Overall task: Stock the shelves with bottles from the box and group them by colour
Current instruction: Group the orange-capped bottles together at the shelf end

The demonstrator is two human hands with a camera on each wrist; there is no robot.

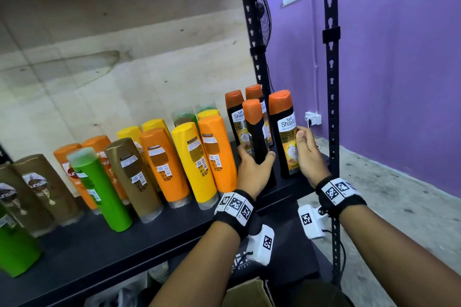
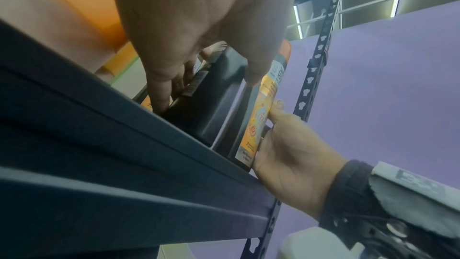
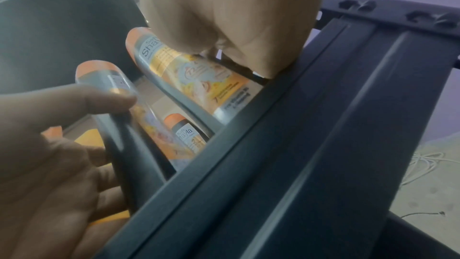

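Observation:
Two black bottles with orange caps stand at the right end of the dark shelf point(image 1: 149, 239). My left hand point(image 1: 254, 164) grips the nearer, narrow-side-on black bottle point(image 1: 257, 137) around its lower body; the left wrist view shows those fingers point(image 2: 161, 90) curled on that bottle point(image 2: 219, 94). The right hand point(image 1: 309, 152) holds the labelled black bottle point(image 1: 284, 132) by its right edge, thumb on the label. In the right wrist view this bottle point(image 3: 189, 78) sits under my right hand point(image 3: 236, 17). Two more black bottles point(image 1: 234, 117) stand behind.
Orange point(image 1: 219, 154), yellow point(image 1: 194, 162), brown point(image 1: 134, 177) and green point(image 1: 99, 187) bottles stand mixed along the shelf to the left. A black upright post point(image 1: 331, 107) borders the shelf's right end. A cardboard box point(image 1: 249, 294) shows below, by the purple wall.

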